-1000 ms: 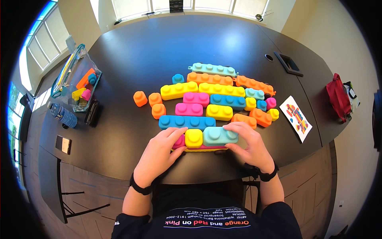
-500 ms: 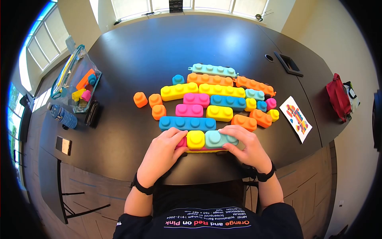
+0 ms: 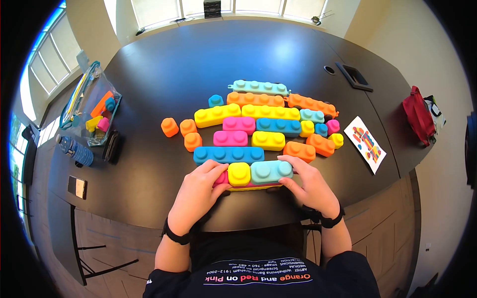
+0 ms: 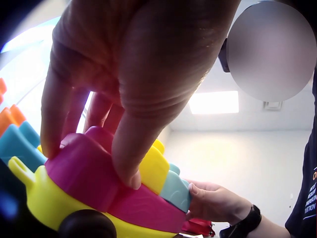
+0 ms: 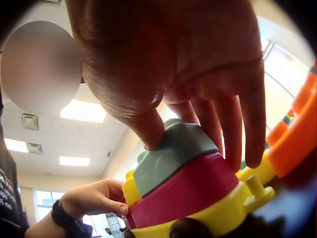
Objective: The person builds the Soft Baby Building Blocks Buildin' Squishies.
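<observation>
Head view: by the left hand (image 3: 196, 191) a pink block (image 4: 81, 173) is being pinched, by the right hand (image 3: 317, 186) a light-blue block (image 3: 268, 172), over a yellow wheeled base (image 4: 47, 201) beside the table (image 3: 144, 188)'s near edge; through uneven pressing, it could be getting rolled.

In the head view, we look forward and down, far enough back to see much of the bench (image 3: 218, 64). In the wrist views, we sit low and very near, tipped up so the ceiling (image 5: 69, 136) shows. The left hand (image 4: 126, 64) is big in one, the right hand (image 5: 181, 59) in the other. All three share the stacked blocks (image 3: 259, 175).
</observation>
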Demonstrator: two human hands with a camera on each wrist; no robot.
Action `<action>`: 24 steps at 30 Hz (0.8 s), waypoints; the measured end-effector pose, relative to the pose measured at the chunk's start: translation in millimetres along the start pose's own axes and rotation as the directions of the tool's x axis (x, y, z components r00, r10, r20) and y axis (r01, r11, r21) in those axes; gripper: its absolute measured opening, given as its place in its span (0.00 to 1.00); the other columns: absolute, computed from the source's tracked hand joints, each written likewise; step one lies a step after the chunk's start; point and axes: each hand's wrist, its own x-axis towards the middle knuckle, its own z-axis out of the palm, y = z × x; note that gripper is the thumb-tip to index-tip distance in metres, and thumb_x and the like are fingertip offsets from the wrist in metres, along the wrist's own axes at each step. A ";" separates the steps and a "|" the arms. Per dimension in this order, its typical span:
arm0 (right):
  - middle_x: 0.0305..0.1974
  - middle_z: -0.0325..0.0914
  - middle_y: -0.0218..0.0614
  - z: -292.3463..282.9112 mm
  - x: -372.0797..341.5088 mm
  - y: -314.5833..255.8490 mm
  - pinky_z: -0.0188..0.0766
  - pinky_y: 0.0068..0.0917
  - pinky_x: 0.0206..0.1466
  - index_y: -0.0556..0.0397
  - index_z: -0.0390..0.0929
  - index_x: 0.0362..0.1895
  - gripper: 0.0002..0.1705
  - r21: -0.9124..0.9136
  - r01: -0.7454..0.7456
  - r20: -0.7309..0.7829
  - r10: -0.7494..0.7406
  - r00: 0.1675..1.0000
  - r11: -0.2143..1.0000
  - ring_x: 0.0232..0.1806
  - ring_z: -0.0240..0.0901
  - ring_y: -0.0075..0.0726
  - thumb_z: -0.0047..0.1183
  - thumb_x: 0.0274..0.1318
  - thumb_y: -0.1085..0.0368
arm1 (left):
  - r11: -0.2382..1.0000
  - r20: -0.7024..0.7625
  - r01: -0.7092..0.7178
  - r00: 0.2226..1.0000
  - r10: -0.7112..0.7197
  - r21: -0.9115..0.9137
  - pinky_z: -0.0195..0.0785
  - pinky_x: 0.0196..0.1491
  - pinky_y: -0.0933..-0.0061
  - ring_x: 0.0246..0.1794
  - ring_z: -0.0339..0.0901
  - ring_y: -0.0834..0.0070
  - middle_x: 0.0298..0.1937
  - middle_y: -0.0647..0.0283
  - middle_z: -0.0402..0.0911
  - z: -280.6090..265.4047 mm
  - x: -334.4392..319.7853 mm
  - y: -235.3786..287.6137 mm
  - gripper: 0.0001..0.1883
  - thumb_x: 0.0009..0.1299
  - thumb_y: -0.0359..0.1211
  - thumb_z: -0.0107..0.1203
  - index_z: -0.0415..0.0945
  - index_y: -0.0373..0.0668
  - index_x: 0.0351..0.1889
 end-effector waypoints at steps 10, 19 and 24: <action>0.58 0.80 0.51 5.0 -0.3 -0.3 0.77 0.44 0.60 0.54 0.72 0.68 0.28 0.019 -0.024 0.008 0.024 1.000 1.000 0.58 0.79 0.62 0.63 0.69 0.61 | 1.000 0.006 -0.004 1.000 0.004 -0.019 0.79 0.53 0.59 0.48 0.84 0.49 0.50 0.55 0.84 -0.6 -0.6 -1.6 0.21 0.64 0.28 0.73 0.82 0.38 0.56; 0.57 0.80 0.51 3.4 0.3 -0.1 0.77 0.44 0.59 0.54 0.72 0.68 0.28 0.015 -0.032 0.023 0.032 0.999 0.999 0.57 0.79 0.63 0.64 0.69 0.61 | 0.987 0.189 -0.094 0.975 0.117 -0.128 0.81 0.47 0.65 0.44 0.86 0.62 0.47 0.58 0.87 -32.2 20.6 -37.1 0.18 0.68 0.28 0.71 0.83 0.39 0.56; 0.57 0.80 0.51 4.0 0.4 -1.4 0.77 0.45 0.58 0.53 0.72 0.68 0.28 0.006 -0.030 0.014 0.030 0.999 1.000 0.57 0.79 0.63 0.63 0.69 0.60 | 0.995 -0.116 -0.025 0.993 0.036 0.098 0.79 0.46 0.68 0.42 0.85 0.63 0.45 0.55 0.86 -61.1 57.2 -92.8 0.11 0.72 0.22 0.61 0.83 0.36 0.51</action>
